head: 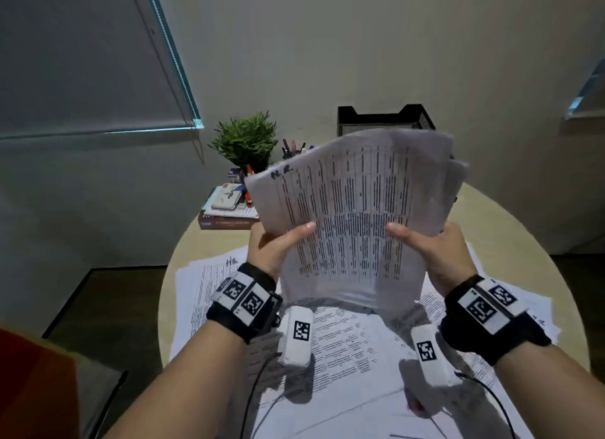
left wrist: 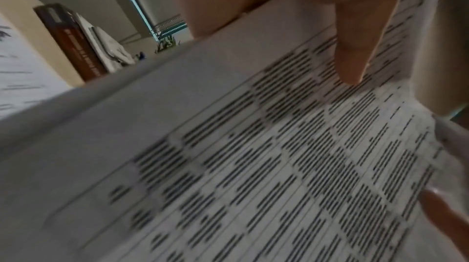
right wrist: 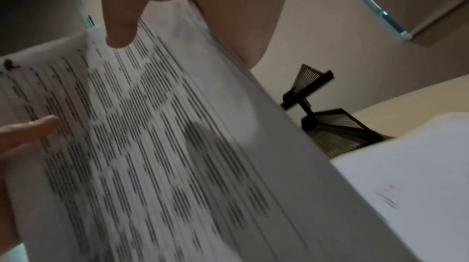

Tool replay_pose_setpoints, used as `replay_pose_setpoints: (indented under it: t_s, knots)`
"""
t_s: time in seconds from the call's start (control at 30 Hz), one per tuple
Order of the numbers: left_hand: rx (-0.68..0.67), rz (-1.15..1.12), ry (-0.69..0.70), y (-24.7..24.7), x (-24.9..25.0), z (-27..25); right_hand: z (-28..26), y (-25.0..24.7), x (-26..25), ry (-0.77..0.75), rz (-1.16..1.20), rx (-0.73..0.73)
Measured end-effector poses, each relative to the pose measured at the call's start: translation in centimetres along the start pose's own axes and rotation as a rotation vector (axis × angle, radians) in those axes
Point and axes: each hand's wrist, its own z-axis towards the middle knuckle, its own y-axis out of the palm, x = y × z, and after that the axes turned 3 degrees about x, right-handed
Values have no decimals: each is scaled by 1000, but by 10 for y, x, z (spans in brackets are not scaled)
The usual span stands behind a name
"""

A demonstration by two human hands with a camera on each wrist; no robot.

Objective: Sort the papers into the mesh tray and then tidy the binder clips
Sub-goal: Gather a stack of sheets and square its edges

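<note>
A thick stack of printed papers [head: 353, 216] is held up above the round table, its top sheet a table of text marked "H.R." by hand. My left hand [head: 278, 245] grips its lower left edge, thumb on the front. My right hand [head: 425, 242] grips the lower right edge the same way. The stack [left wrist: 253, 156] fills the left wrist view under my thumb, and the stack [right wrist: 152, 146] fills the right wrist view too. The black mesh tray [head: 386, 119] stands behind the stack against the wall; the mesh tray [right wrist: 337, 128] shows two tiers. No binder clips are visible.
More printed sheets [head: 343, 340] lie spread over the beige round table [head: 510, 229]. At the back left sit a potted plant [head: 245, 140], a pen holder [head: 294, 148] and a pile of books [head: 229, 216]. Cables trail near the table's front edge.
</note>
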Motion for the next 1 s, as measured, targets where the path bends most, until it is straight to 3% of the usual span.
replay_pose_setpoints:
  t_s: [0.2,0.4,0.53,0.7,0.83,1.0]
  knots:
    - [-20,141,-140,5,-26,-8,-7,-2,21,47,10,-13]
    - [43,97,-128,4,-30,0,-5,-5,17,14,-9,36]
    - [64,122,-232,8,-44,-9,-11,-9,39,134,-89,37]
    - [78,136,-228,5,-51,-6,-7,-11,40,114,-54,56]
    - [102,216,-401,5,-77,-10,-14,-9,63,238,-137,64]
    - [53,249,-456,13,-76,-18,-16,-12,73,308,-209,132]
